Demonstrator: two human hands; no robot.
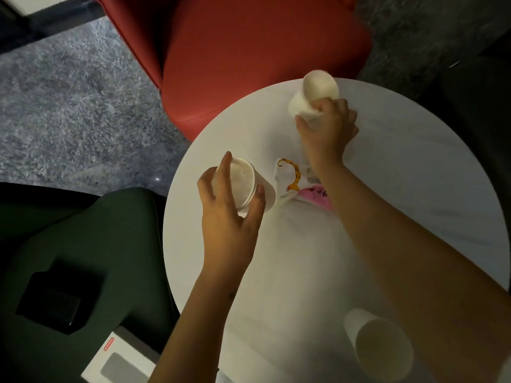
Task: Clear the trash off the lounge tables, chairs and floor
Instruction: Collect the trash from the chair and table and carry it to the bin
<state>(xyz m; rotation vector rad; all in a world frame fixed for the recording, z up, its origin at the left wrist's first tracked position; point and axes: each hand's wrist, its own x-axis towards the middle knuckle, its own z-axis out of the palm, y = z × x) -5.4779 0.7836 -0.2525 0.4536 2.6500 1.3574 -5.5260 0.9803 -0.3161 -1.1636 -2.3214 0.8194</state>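
Observation:
My left hand [226, 217] grips a white paper cup [246, 183] at the left side of the round white table [414, 189], fingers curled round its rim. At the table's far edge my right hand [326, 128] holds another white paper cup [318, 89], tipped with its mouth toward me. A third white paper cup [378, 346] stands near the table's front edge, partly behind my right forearm. A crumpled wrapper [298, 183] with orange and pink print lies in the middle of the table, partly under my right wrist.
A red armchair [249, 51] stands beyond the table. A dark green chair [83, 244] at the left carries a black box [52, 302] and a white box [121, 360]. Grey speckled floor [69, 106] lies at the left.

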